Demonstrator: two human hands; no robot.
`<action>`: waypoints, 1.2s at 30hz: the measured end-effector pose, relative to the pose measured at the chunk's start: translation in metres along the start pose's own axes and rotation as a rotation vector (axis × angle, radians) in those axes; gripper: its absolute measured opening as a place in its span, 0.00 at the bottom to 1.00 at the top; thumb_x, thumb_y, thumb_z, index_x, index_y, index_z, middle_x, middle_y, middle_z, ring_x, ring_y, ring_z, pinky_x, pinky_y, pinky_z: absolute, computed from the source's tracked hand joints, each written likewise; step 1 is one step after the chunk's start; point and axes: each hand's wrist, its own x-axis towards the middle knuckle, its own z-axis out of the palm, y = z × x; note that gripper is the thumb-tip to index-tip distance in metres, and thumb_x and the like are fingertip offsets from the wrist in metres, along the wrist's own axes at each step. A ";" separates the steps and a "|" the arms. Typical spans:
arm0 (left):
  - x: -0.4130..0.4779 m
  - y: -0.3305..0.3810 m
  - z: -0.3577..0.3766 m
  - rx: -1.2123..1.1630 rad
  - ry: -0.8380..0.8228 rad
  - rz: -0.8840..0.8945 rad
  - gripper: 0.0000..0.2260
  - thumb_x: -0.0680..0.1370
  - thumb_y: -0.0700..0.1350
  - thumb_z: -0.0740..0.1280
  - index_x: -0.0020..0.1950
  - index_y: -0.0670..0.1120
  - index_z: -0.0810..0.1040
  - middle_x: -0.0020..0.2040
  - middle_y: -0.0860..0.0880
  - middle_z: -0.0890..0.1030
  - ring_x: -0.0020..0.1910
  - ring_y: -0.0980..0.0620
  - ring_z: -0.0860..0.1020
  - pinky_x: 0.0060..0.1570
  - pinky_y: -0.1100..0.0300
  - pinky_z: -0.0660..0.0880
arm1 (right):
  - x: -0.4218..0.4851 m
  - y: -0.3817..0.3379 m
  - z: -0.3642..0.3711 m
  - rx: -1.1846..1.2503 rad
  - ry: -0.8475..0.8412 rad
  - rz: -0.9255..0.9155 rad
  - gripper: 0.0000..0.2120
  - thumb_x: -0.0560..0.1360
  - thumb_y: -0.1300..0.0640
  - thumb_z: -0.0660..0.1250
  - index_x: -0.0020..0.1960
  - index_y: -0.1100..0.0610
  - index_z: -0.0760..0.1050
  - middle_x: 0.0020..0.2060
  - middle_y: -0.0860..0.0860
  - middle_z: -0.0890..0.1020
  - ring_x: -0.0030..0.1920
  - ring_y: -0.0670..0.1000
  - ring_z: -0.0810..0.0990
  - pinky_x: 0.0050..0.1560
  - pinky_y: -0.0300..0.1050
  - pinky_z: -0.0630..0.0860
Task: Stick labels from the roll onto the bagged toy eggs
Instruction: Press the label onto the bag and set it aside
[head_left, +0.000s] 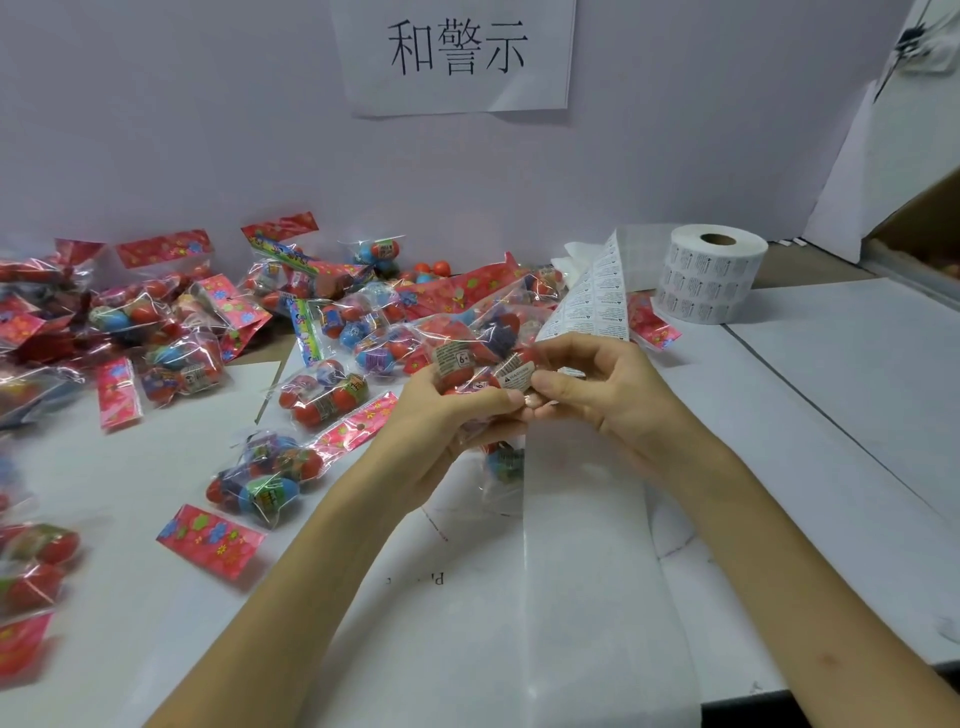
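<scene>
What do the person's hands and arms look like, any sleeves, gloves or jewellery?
Both are bare: the left hand and right hand wear no gloves, rings, watch or bracelet, and no sleeve shows on either arm up to the frame's edge. The nails look short and unpainted.

Two bare hands in shot, L hand (441, 415) and R hand (608, 384), both w/ slim fingers and short-trimmed nails. L thumbnail (516, 398) plain and rounded. L forearm (322, 545) bare right down to the frame edge, R forearm (779, 545) same, slender the whole way. One small darker spot (826, 659) on the R forearm near the bottom corner, that's abt it for markings
</scene>
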 end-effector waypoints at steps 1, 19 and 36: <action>0.000 0.000 0.000 -0.001 0.005 -0.005 0.19 0.72 0.32 0.75 0.62 0.32 0.77 0.47 0.38 0.86 0.43 0.43 0.87 0.42 0.56 0.84 | 0.000 0.000 0.000 -0.006 -0.002 0.006 0.09 0.73 0.66 0.72 0.49 0.54 0.84 0.40 0.52 0.85 0.38 0.54 0.86 0.41 0.41 0.82; -0.001 -0.001 0.004 0.072 0.096 0.054 0.09 0.76 0.37 0.73 0.56 0.38 0.83 0.50 0.38 0.87 0.46 0.41 0.87 0.39 0.55 0.83 | -0.002 -0.001 0.007 -0.120 0.031 -0.017 0.07 0.72 0.55 0.73 0.47 0.58 0.82 0.40 0.53 0.82 0.37 0.49 0.84 0.36 0.42 0.81; -0.002 -0.001 0.004 0.075 0.007 0.051 0.18 0.72 0.42 0.76 0.61 0.40 0.81 0.55 0.41 0.87 0.53 0.40 0.86 0.48 0.54 0.84 | 0.000 0.001 0.003 -0.130 0.087 -0.041 0.07 0.78 0.64 0.70 0.44 0.55 0.83 0.39 0.50 0.84 0.36 0.50 0.84 0.33 0.41 0.79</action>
